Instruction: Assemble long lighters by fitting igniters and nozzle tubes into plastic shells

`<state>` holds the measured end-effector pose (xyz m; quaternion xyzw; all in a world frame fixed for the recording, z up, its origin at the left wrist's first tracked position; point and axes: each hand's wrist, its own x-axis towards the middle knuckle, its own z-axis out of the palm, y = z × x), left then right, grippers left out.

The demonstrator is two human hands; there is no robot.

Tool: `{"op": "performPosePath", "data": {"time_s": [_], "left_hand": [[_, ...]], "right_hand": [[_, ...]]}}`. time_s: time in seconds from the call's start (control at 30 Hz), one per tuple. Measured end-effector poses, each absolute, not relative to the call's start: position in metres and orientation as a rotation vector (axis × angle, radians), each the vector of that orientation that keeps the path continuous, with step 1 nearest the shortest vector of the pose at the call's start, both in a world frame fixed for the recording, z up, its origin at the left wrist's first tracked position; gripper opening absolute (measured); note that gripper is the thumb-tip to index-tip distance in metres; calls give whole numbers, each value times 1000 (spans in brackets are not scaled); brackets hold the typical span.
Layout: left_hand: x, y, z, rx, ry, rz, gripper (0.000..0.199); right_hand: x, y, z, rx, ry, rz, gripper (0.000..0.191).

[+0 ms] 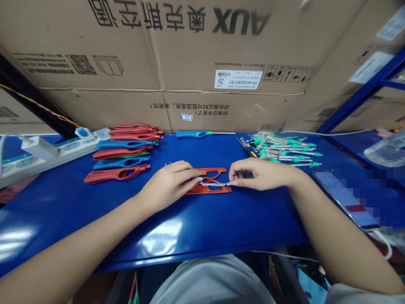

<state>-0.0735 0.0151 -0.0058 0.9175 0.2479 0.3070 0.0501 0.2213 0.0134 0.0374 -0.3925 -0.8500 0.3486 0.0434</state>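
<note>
Two orange lighter casing halves, an upper half (pixel 223 170) and a lower half (pixel 207 192), lie on the blue table in front of me. Above them my left hand (pixel 175 181) is closed, thumb and forefinger pinching a small black part (pixel 201 176) that has thin white wires (pixel 213 184) running from it. My right hand (pixel 255 174) is closed too and pinches a small metallic piece (pixel 228 184) at the right end of those wires. My left fingers hide the left ends of the casing halves.
Red and blue lighter casings (pixel 117 174) are stacked at left beside a white power strip (pixel 68 147). Clear and green lighter inserts (pixel 284 147) with metal tubes lie at right, near a screwdriver (pixel 249 150). A blue lighter (pixel 193 134) is behind; a phone (pixel 344 198) lies right.
</note>
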Motion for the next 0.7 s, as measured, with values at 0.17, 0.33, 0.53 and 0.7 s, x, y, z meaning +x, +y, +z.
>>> {"op": "performPosePath", "data": {"time_s": [0.17, 0.33, 0.53, 0.7], "left_hand": [[-75, 18, -12, 2741, 804, 586, 19], [-72, 15, -12, 2660, 824, 545, 20], [-71, 13, -12, 2639, 834, 568, 21], [-69, 12, -13, 2625, 853, 611, 20]], "right_hand": [[222, 16, 30, -1233, -2622, 1153, 22], [224, 19, 26, -1282, -2641, 1103, 19], [221, 19, 28, -1239, -2713, 951, 17], [214, 11, 36, -1258, -2813, 813, 18]]}}
